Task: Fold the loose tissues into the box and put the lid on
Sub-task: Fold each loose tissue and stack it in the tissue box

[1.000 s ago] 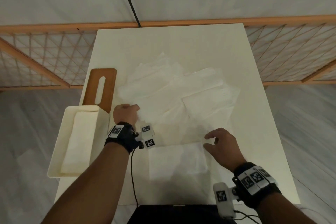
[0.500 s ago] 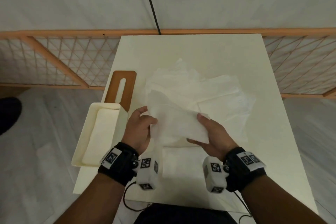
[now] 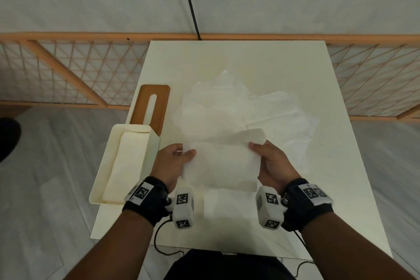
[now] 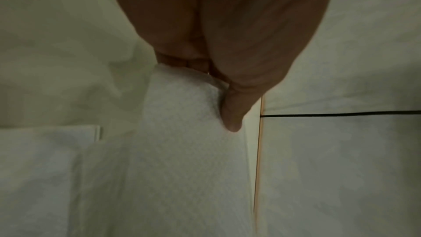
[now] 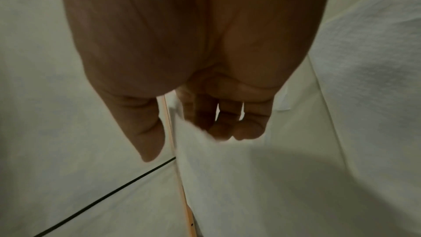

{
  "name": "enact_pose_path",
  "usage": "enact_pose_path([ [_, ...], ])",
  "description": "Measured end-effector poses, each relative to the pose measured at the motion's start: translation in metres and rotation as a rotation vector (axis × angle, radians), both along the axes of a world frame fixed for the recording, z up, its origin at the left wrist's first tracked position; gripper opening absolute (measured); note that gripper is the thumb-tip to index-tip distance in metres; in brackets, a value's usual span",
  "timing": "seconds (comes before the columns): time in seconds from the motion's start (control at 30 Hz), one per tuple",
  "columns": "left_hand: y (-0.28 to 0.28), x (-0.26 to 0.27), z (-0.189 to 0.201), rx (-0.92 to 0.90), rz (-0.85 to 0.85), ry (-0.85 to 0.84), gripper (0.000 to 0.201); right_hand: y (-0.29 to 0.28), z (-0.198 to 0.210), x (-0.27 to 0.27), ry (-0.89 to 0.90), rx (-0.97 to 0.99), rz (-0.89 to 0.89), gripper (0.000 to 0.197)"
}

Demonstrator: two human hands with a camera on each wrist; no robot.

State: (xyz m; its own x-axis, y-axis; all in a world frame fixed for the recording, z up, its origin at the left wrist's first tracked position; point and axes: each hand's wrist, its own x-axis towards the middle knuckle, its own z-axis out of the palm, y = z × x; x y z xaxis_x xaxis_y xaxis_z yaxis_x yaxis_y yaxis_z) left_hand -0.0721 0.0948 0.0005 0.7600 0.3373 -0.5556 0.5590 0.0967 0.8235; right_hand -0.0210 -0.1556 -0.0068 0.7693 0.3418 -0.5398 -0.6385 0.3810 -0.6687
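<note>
Since half a second ago: held tissue (image 3: 221, 163) drawn out wider between both hands, right hand (image 3: 273, 163) shifted toward the right of the frame, left hand (image 3: 171, 163) now at the sheet's left edge. Left hand pinching the left edge, thumb on top and fingers curled beneath; confirmed in the left wrist view, thumb (image 4: 232, 114) pressed on the sheet's upper corner. Right hand gripping the right edge, thumb over the top and fingers (image 5: 227, 123) curled behind the sheet, moderately closed. Sheet held flat at centre frame, raised above the table (image 3: 272, 63), upper edge curling over. Loose tissue pile (image 3: 238, 111) lying on the table just above the held sheet in the picture, spread toward centre right. One folded tissue (image 3: 227, 207) flat on the table below the hands. Cream box (image 3: 109, 188) at left of centre, overhanging the table's left edge, open, white tissue visible inside. Brown lid (image 3: 159, 102) with slot flat on the table directly above the box, touching its far end. Lid not on box.
</note>
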Motion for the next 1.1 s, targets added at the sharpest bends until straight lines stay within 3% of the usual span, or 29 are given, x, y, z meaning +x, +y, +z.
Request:
enact_pose_path([
  [0.17,-0.001,-0.002,0.002,0.0,-0.031,-0.011,0.018,-0.007,0.0,0.006,-0.016,-0.116,-0.001,0.039],
  [0.33,0.004,-0.001,0.002,0.077,0.067,-0.022,0.013,-0.012,-0.002,0.014,-0.073,-0.213,0.067,0.008],
  [0.57,0.013,0.005,0.004,0.114,0.113,-0.027,0.017,-0.014,-0.007,0.032,-0.118,-0.365,0.025,0.008],
  [0.63,0.012,0.007,0.006,-0.027,0.151,0.009,0.014,-0.013,-0.009,0.037,-0.101,-0.391,-0.003,0.01],
  [0.7,0.008,0.011,0.005,-0.288,0.132,0.048,0.026,-0.01,-0.011,0.04,-0.082,-0.4,-0.001,0.01],
  [0.77,0.0,0.015,0.008,-0.344,0.102,0.108,0.026,-0.006,-0.013,0.04,-0.082,-0.408,0.033,0.004],
  [0.9,-0.007,0.02,0.009,-0.1,0.04,0.035,0.02,-0.008,-0.02,0.044,-0.131,-0.546,-0.004,0.007],
  [1.03,0.006,0.019,0.014,-0.035,0.12,-0.025,0.021,-0.028,-0.034,0.053,-0.092,-0.789,-0.167,0.012],
  [1.1,0.011,0.016,0.02,0.016,0.097,-0.058,0.018,-0.04,-0.048,0.056,-0.056,-0.86,-0.162,0.025],
])
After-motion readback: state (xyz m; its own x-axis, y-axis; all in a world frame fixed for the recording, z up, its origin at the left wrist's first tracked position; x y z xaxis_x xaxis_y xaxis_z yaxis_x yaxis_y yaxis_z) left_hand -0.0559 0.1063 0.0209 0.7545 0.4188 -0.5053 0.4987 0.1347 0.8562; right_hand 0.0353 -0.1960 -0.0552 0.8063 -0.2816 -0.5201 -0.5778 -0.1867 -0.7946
